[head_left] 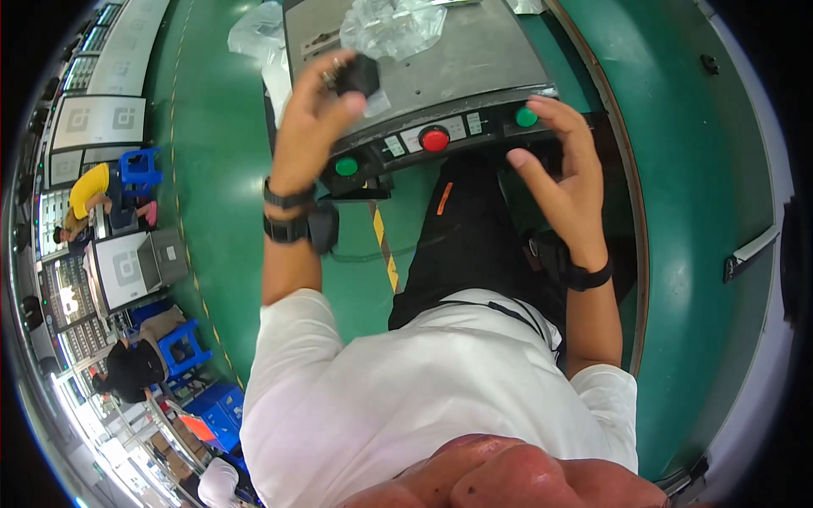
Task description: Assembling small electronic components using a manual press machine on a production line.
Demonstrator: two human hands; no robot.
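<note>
Head view: a small black block-shaped part (359, 74) was held in the fingertips of the left hand (315, 118), raised just above the near edge of a grey metal machine table (474, 59). The part was pinched between thumb and fingers at its lower sides, its top face left showing. It was judged to be a rigid moulded or metal piece, light enough for a one-handed pinch, hard rather than fragile, and possibly smooth-faced (its finish could not be made out), so that opposite flat sides looked the safest place for a grip.

The right hand (563, 173) was seen open and empty, fingers spread and slightly curled, hovering just below a green push button (527, 117) on the table's front panel. A red button (434, 139) sat at the panel's middle and a second green button (346, 166) at its left end, below the raised wrist. Crumpled clear plastic bags (391, 25) lay on the table behind the part.
</note>
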